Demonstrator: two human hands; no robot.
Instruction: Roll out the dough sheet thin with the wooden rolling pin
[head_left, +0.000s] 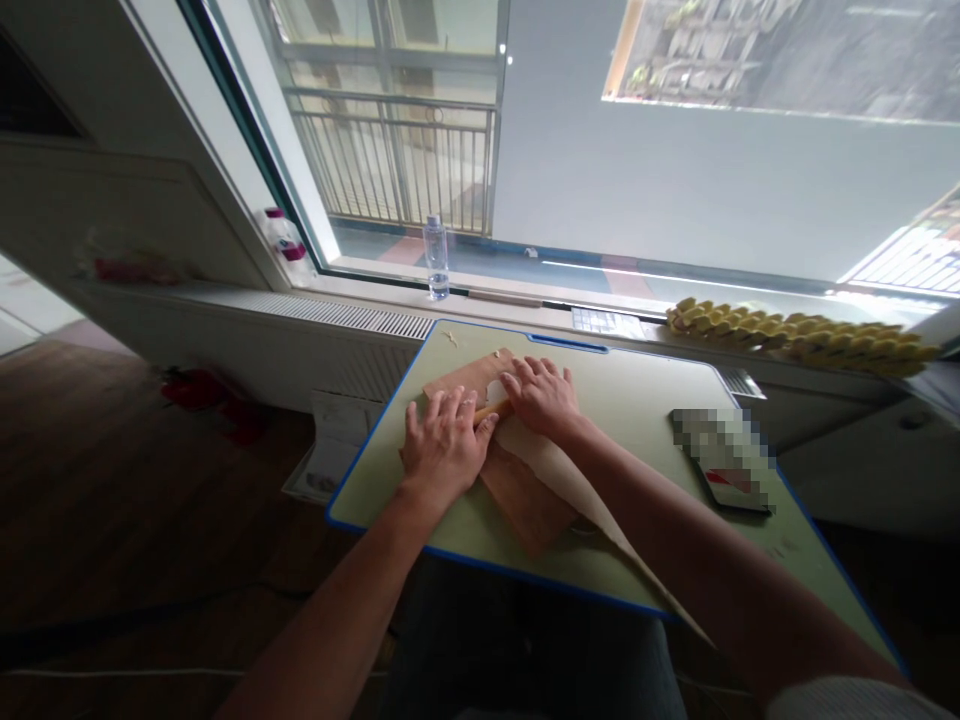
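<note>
A wooden rolling pin (492, 410) lies across a pale, flat sheet of dough (536, 450) on a brown board (529, 505). My left hand (446, 440) grips the pin's left part from above, its thumb along the near side. Over the right part, my right hand (541, 397) is curved round the pin with its fingers pointing away from me. Both palms hide most of the pin. From the board the dough runs as a long strip toward me, passing beside my right forearm and over the table's near edge.
The small table (630, 400) has a blue rim. A phone-like slab (724, 465), partly blurred out, lies at its right. On the windowsill stand a clear bottle (436, 258), a bottle with a purple cap (285, 236) and yellow egg trays (795, 335). Dough scraps (451, 340) lie at the far left corner.
</note>
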